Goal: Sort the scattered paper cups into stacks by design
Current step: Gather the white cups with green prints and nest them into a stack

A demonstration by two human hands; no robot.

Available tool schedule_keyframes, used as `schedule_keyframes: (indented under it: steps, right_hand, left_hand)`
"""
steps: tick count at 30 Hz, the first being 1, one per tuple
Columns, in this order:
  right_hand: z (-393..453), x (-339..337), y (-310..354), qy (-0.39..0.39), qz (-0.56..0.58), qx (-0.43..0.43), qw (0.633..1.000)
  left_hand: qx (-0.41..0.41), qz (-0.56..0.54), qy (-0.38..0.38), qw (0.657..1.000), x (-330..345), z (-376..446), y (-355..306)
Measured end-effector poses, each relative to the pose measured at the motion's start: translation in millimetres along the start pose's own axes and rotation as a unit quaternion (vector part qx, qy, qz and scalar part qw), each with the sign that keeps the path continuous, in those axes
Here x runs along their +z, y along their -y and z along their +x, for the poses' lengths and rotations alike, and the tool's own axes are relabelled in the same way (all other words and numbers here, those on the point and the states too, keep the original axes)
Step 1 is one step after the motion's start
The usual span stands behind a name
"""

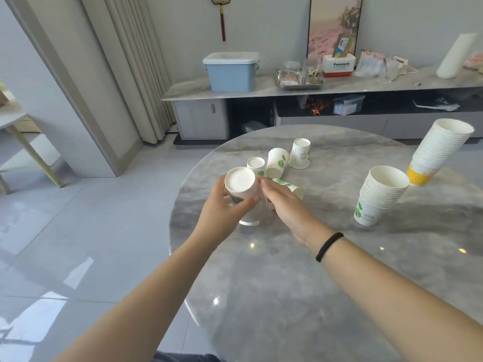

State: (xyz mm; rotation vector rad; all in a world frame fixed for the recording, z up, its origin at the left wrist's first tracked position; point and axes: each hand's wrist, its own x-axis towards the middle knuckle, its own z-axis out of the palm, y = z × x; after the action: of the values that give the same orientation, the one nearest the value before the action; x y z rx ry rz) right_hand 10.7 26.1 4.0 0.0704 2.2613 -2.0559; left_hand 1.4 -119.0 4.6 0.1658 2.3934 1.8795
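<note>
Grey marbled round table [300, 296], glossy, speckled with ceiling-light glints; pale tiled floor beyond, cluttered sideboard [339, 86] behind.

Head view: held an upturned green-leaf cup [240, 189] in the left hand [222, 207], fingers wrapped round its thin paper wall, flat white base up. Looked nested over other inverted cups, rolled rim blurred just above the table edge. Right hand [283, 202] laid alongside, fingers extended toward the cup; whether gripping, impossible to tell.

Loose near the middle: small inverted cup [256, 165], tipped leaf cup [277, 163], inverted pale-print cup [300, 153], another lying on its side [294, 188] behind the right hand. Right side: leaning green-leaf stack [379, 197], taller leaning yellow-banded stack [436, 152].

Best played gently: light squeeze only, since thin tapered paper dents; rims kept level so the cups nest squarely; then across to the green-leaf stack, set down straight, as it already leans.
</note>
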Motion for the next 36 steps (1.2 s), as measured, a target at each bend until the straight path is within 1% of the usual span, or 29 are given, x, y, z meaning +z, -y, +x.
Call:
schedule_keyframes:
  steps: [1, 3, 5, 6, 7, 9, 11, 13, 16, 22, 26, 27, 28, 31, 34, 36]
  right_hand:
    - [5, -3, 0, -0.007, 0.017, 0.003, 1.0]
    - [14, -7, -1, -0.02, 0.078, 0.041, 0.996]
    - [24, -14, -1, -0.029, 0.171, 0.082, 0.981]
    - [30, -18, 0, -0.046, 0.201, 0.083, 0.975]
    - [37, -22, 1, -0.068, 0.209, 0.067, 0.973]
    - [48, -32, -2, -0.147, 0.117, 0.013, 0.982]
    - [58, -39, -7, -0.204, 0.018, -0.024, 0.978]
    - [65, -44, -14, -0.231, -0.034, -0.034, 0.972]
    - [72, -52, -25, -0.258, -0.071, -0.039, 0.963]
    - [73, -61, -35, -0.261, -0.108, -0.046, 0.958]
    - [70, -68, -25, -0.293, -0.136, -0.083, 0.943]
    - [70, -71, -23, -0.288, -0.15, -0.086, 0.942]
    - [71, -72, -22, -0.265, -0.166, -0.084, 0.946]
    - [73, -65, -23, -0.147, -0.187, -0.062, 0.969]
    - [75, -49, -23, -0.053, -0.184, -0.057, 0.98]
    - [79, -42, -22, -0.022, -0.158, -0.049, 0.986]
  left_hand:
    - [-0.014, -0.034, 0.008, 0.999, 0, 6, -3]
    - [-0.04, -0.092, 0.034, 0.994, 1, 18, -5]
    - [-0.035, -0.087, 0.058, 0.994, 2, 32, -2]
    - [-0.028, -0.065, 0.066, 0.995, 3, 40, 3]
    - [-0.03, -0.038, 0.066, 0.997, 4, 49, 10]
    - [-0.082, 0.032, 0.021, 0.996, 6, 63, 29]
    - [-0.145, 0.096, -0.027, 0.984, 13, 71, 48]
    - [-0.178, 0.148, -0.018, 0.973, 27, 77, 63]
    - [-0.185, 0.201, 0.022, 0.962, 48, 84, 76]
    - [-0.191, 0.22, 0.066, 0.954, 67, 89, 85]
    - [-0.191, 0.16, 0.083, 0.965, 46, 90, 82]
    - [-0.183, 0.148, 0.087, 0.968, 39, 89, 80]
    - [-0.17, 0.14, 0.09, 0.971, 33, 87, 78]
    - [-0.099, 0.121, 0.101, 0.983, 23, 85, 67]
    - [-0.049, 0.097, 0.108, 0.988, 25, 84, 57]
    - [-0.023, 0.102, 0.104, 0.989, 27, 86, 53]
